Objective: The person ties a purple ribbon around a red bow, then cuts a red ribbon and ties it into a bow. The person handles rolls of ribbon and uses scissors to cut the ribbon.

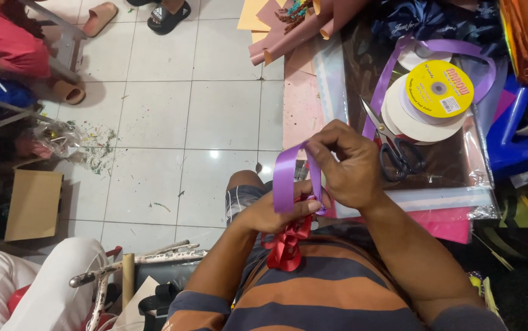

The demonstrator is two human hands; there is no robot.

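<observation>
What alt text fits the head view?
Both hands loop purple ribbon: left hand pinches the loops with a red ribbon, right hand wraps. Scissors and a ribbon spool lie beyond.

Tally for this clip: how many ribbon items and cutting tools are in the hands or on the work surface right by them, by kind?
Purple ribbon loop, held by the left hand and right hand: 1
Red ribbon bow, under the hands: 1
Ribbon spool with yellow label: 1
Scissors with black handles: 1
Total: 4
</observation>
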